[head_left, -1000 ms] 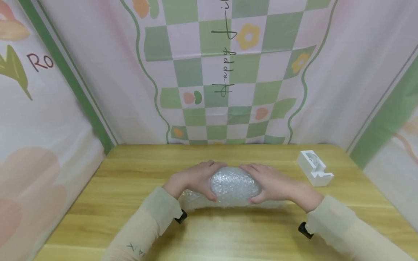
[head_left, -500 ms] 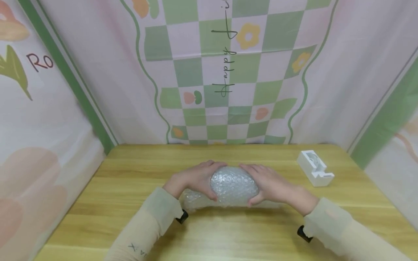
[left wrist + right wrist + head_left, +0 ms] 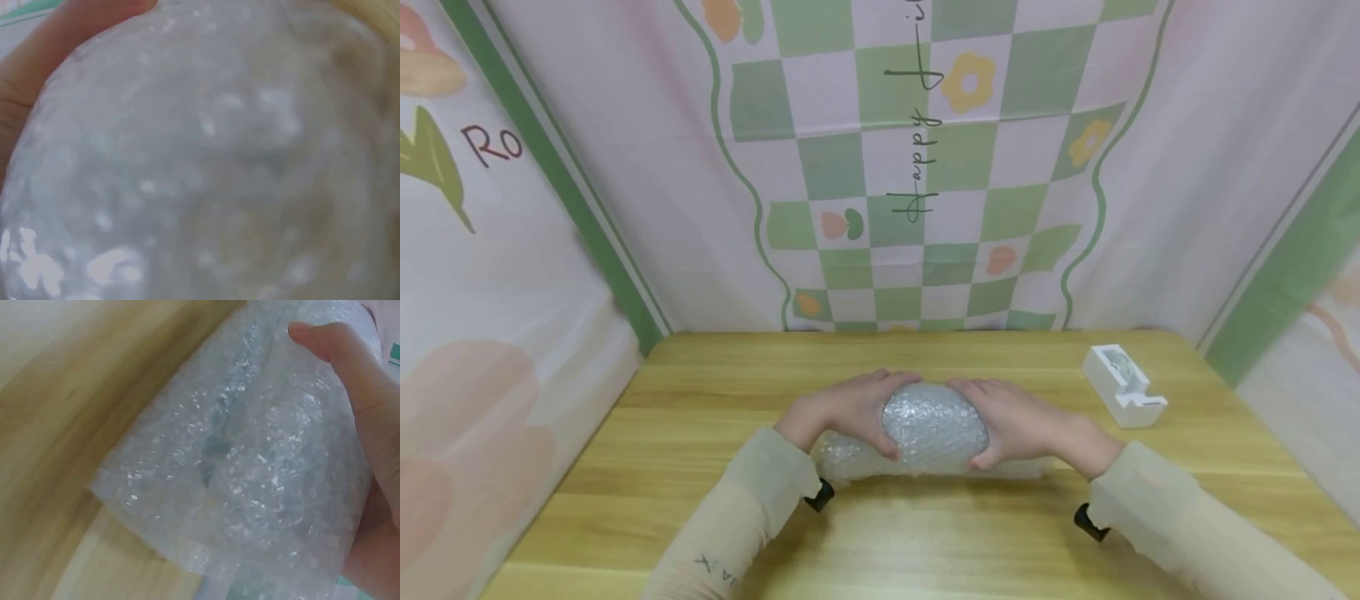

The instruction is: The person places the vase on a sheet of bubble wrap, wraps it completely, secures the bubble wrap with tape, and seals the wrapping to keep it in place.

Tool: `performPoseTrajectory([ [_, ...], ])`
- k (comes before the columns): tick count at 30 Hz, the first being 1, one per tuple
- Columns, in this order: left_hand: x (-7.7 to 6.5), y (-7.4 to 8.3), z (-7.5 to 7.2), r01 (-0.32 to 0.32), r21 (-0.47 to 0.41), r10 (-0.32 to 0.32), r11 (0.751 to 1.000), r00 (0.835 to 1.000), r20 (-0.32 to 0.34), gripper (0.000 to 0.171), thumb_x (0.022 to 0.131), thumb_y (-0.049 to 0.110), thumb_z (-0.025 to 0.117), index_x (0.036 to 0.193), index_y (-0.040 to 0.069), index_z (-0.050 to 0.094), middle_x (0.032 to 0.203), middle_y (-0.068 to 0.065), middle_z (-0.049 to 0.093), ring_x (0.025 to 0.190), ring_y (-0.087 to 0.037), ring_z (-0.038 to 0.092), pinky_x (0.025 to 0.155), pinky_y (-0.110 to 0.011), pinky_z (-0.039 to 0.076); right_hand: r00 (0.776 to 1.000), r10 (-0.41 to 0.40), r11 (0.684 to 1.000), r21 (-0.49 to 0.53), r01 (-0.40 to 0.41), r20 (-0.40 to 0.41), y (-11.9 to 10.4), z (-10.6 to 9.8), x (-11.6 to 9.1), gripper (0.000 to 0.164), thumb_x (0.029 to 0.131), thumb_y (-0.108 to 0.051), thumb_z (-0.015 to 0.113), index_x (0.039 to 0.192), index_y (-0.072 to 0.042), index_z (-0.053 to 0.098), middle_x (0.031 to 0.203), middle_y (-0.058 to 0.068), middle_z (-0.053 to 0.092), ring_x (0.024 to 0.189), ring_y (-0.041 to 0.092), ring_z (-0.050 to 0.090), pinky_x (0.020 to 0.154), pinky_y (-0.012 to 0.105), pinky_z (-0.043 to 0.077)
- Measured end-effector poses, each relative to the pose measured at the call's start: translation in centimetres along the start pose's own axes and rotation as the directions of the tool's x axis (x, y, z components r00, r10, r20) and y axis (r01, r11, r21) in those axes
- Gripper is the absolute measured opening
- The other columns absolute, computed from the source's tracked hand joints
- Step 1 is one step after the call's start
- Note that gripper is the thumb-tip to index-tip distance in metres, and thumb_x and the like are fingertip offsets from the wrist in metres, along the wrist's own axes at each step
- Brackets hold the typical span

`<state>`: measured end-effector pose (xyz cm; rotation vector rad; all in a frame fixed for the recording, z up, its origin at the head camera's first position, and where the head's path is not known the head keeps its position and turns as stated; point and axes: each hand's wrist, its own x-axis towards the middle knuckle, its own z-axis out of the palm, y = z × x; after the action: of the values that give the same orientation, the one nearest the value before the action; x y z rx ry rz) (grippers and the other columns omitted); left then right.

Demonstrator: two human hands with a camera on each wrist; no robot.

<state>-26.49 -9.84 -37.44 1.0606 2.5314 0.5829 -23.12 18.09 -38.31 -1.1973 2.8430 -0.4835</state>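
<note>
A bundle of clear bubble wrap (image 3: pixel 934 425) lies on the wooden table, its ends spreading out to both sides. What is inside it cannot be made out. My left hand (image 3: pixel 853 412) grips the bundle's left side, thumb toward me and fingers over the far side. On the right side my right hand (image 3: pixel 1018 423) holds it the same way. The bubble wrap (image 3: pixel 206 150) fills most of the left wrist view. In the right wrist view, the thumb presses on the wrap (image 3: pixel 250 475), whose loose end flares out flat over the table.
A white tape dispenser (image 3: pixel 1123 387) with a roll of clear tape stands at the table's right rear. The wooden table (image 3: pixel 700 375) ends at a patterned cloth (image 3: pixel 895 167) behind, with more cloth along both sides.
My right hand has shifted slightly left and the visible bulge of wrap between the hands has become a little narrower. The left hand has barely moved.
</note>
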Motion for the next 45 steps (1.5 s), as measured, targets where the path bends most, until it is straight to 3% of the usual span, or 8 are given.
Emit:
performPoseTrajectory([
  [11,-0.4,-0.7,0.0,0.019,-0.118,-0.012,0.993,0.998,0.062,0.114,0.072,0.035,0.091,0.163,0.018,0.024,0.156,-0.007,0.041,0.136,-0.023,0.046,0.111,-0.046,0.042,0.985,-0.065,0.988,0.149,0.041,0.159,0.4,-1.3,1.3,0.099,0.065,-0.029,0.094,0.144,0.003,0.044,0.128,0.011,0.062,0.114,0.03,0.061,0.095,0.052,0.053],
  [18,-0.6,-0.9,0.1,0.039,-0.188,-0.021,0.981,0.995,0.097,0.116,0.073,0.041,0.091,0.164,0.019,0.022,0.162,-0.009,0.035,0.143,-0.027,0.039,0.118,-0.049,0.033,0.959,-0.078,0.961,0.275,-0.001,0.274,0.9,-1.8,2.1,0.096,0.064,-0.024,0.093,0.144,-0.002,0.045,0.129,0.005,0.059,0.116,0.026,0.059,0.097,0.049,0.051],
  [23,-0.7,-0.9,0.1,0.05,-0.201,-0.033,0.978,0.996,0.087,0.113,0.073,0.044,0.091,0.162,0.022,0.024,0.158,-0.007,0.039,0.139,-0.025,0.043,0.115,-0.048,0.037,0.945,-0.065,0.94,0.339,-0.05,0.321,1.2,-2.0,2.4,0.095,0.066,-0.021,0.092,0.146,-0.003,0.043,0.13,0.003,0.058,0.117,0.024,0.057,0.097,0.047,0.05],
  [28,-0.7,-0.6,0.1,0.042,-0.152,-0.034,0.987,0.998,0.056,0.109,0.073,0.044,0.092,0.159,0.022,0.029,0.15,-0.004,0.046,0.131,-0.022,0.049,0.11,-0.043,0.042,0.938,-0.039,0.94,0.332,-0.082,0.343,1.1,-2.2,2.5,0.099,0.067,-0.023,0.092,0.148,0.0,0.04,0.133,0.007,0.057,0.118,0.027,0.057,0.098,0.05,0.05],
  [32,-0.7,-0.2,-0.1,-0.03,0.028,0.03,0.999,1.0,-0.001,0.101,0.074,0.048,0.09,0.156,0.018,0.037,0.152,-0.004,0.045,0.136,-0.023,0.046,0.114,-0.045,0.039,0.933,-0.028,0.937,0.334,-0.1,0.359,1.3,-2.1,2.4,0.102,0.069,-0.025,0.092,0.151,0.001,0.036,0.135,0.009,0.055,0.12,0.028,0.056,0.101,0.051,0.048],
  [36,-0.6,0.3,-0.1,-0.085,0.189,0.092,0.978,0.995,-0.032,0.094,0.078,0.048,0.086,0.154,0.013,0.042,0.154,-0.006,0.046,0.14,-0.024,0.042,0.118,-0.043,0.035,0.928,-0.04,0.925,0.365,-0.106,0.372,1.8,-1.9,2.4,0.104,0.07,-0.025,0.092,0.152,0.001,0.034,0.137,0.009,0.054,0.122,0.028,0.055,0.102,0.05,0.048],
  [41,-0.7,0.9,0.0,-0.08,0.23,0.084,0.97,0.996,-0.005,0.094,0.085,0.041,0.081,0.159,0.007,0.033,0.16,-0.01,0.04,0.145,-0.027,0.038,0.12,-0.039,0.03,0.929,-0.056,0.919,0.383,-0.096,0.367,2.2,-1.8,2.5,0.106,0.07,-0.026,0.091,0.153,0.001,0.032,0.139,0.012,0.053,0.123,0.031,0.055,0.102,0.05,0.048],
  [45,-0.9,1.1,0.2,-0.073,0.233,0.075,0.97,0.997,0.0,0.101,0.085,0.046,0.081,0.161,0.006,0.028,0.162,-0.012,0.036,0.147,-0.028,0.036,0.121,-0.041,0.029,0.924,-0.067,0.911,0.4,-0.096,0.377,2.4,-1.9,2.6,0.106,0.071,-0.026,0.091,0.154,0.001,0.031,0.139,0.012,0.052,0.123,0.031,0.054,0.101,0.048,0.047],
])
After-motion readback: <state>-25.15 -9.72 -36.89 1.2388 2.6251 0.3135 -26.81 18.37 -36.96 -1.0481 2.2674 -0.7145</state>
